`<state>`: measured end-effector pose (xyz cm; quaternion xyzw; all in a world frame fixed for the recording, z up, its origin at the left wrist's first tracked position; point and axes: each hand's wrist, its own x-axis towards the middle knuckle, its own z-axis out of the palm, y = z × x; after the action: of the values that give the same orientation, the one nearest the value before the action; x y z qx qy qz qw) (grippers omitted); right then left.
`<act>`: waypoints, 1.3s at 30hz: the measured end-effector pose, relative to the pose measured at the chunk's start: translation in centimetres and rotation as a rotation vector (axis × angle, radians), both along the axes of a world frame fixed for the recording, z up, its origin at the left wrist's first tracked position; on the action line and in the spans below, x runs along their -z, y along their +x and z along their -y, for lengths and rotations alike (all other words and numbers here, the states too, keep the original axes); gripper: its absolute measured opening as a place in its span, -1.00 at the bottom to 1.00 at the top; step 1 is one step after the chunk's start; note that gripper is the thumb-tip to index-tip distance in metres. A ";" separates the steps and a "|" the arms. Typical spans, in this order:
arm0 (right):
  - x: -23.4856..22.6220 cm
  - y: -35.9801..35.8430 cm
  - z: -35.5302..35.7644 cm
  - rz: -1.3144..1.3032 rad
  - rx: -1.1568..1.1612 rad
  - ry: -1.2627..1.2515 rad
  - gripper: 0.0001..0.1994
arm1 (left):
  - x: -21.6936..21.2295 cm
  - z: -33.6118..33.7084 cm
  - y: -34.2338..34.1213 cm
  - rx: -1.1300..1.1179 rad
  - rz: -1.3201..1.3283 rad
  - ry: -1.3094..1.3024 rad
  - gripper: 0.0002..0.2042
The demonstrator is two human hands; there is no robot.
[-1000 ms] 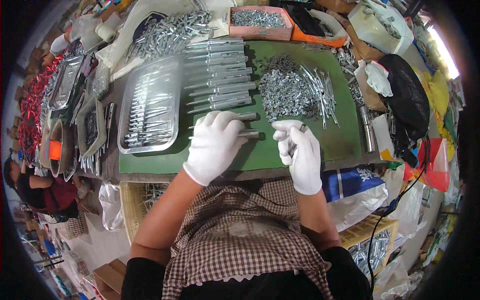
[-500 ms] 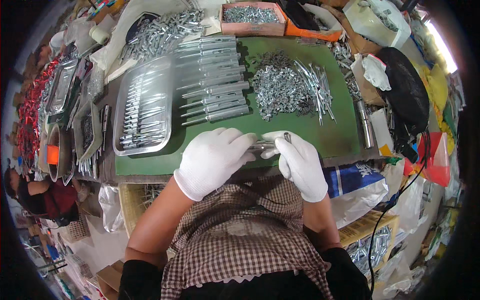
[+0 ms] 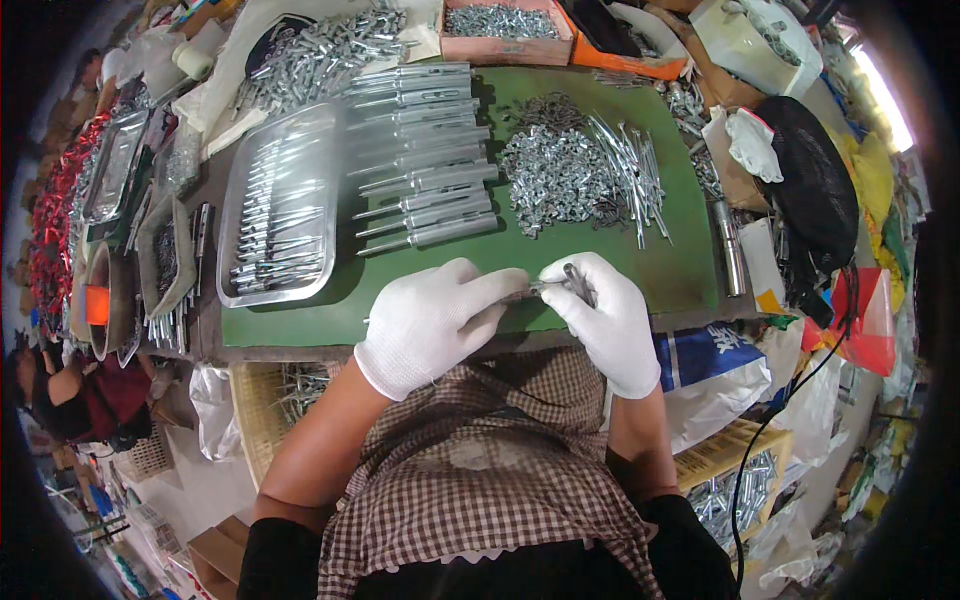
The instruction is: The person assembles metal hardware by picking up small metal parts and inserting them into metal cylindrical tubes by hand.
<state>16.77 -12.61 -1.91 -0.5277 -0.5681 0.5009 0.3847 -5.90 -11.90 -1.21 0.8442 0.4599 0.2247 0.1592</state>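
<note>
Both my hands wear white knit gloves and meet above the mat's near edge. My left hand (image 3: pixel 435 325) is closed around a slim metal rod, mostly hidden by the glove; a thin end pokes out at its left side. My right hand (image 3: pixel 610 325) pinches at the rod's other end, thumb and forefinger close to the left fingertips. Across the right fingers lies a short grey metal cylinder (image 3: pixel 579 286). Whatever small part sits in the pinch is too small to name. Beyond them, metal tubes with thin rods (image 3: pixel 430 232) lie in a row on the green mat (image 3: pixel 420 285).
A clear plastic tray (image 3: pixel 226 255) of thin metal rods stands left. Small metal nuts (image 3: pixel 560 175), dark small parts (image 3: pixel 550 112) and long screws (image 3: pixel 640 185) are heaped right. A pink box (image 3: pixel 510 50) of fittings sits behind. At far left is another person (image 3: pixel 95 395).
My fingertips have come closer together, and the left fingers now cover more of the rod. The grey cylinder in my right hand has tilted and shows more.
</note>
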 end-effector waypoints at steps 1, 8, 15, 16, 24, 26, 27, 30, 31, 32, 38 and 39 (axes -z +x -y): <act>0.0 0.1 -0.1 -0.024 -0.009 -0.029 -0.87 | 0.1 0.0 0.0 0.001 0.007 0.012 -0.67; -0.1 0.4 -0.6 0.142 -0.027 -0.020 -0.85 | 0.1 0.6 0.7 -0.033 -0.037 0.090 -0.74; -0.6 -0.9 -9.9 0.733 -0.062 0.663 -0.84 | 1.0 1.5 1.5 -0.023 -0.136 0.140 -0.70; -0.5 -1.5 -11.9 0.802 -0.092 0.704 -0.84 | 1.1 1.5 1.5 -0.029 -0.145 0.134 -0.69; 0.0 -4.5 -17.8 1.088 -0.278 0.561 -0.77 | 1.3 1.4 1.8 -0.054 -0.152 0.121 -0.72; -0.3 -4.6 -17.7 1.111 -0.342 0.547 -0.79 | 1.3 1.5 1.7 -0.053 -0.149 0.118 -0.72; -0.1 -4.5 -17.6 1.114 -0.340 0.547 -0.79 | 1.4 1.4 1.7 -0.053 -0.149 0.125 -0.72; 0.4 -4.1 -16.6 1.076 -0.292 0.638 -0.78 | 1.2 1.3 1.6 -0.048 -0.155 0.118 -0.73; 0.4 -4.0 -16.4 1.079 -0.293 0.638 -0.78 | 1.1 1.4 1.6 -0.045 -0.164 0.101 -0.74; 0.3 -3.8 -16.2 1.039 -0.275 0.679 -0.78 | 1.2 1.4 1.7 -0.046 -0.161 0.102 -0.74; -1.3 -1.8 -13.1 0.692 -0.227 0.535 -0.81 | 1.1 1.3 1.5 -0.044 -0.186 0.078 -0.73; -1.3 -1.0 -11.9 0.543 -0.217 0.428 -0.81 | 1.0 1.3 1.6 -0.039 -0.184 0.075 -0.72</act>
<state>15.76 -0.75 -0.63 -0.4854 -0.7944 0.2500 0.2660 -4.25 -13.16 -2.26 0.8575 0.4802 0.1663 0.0803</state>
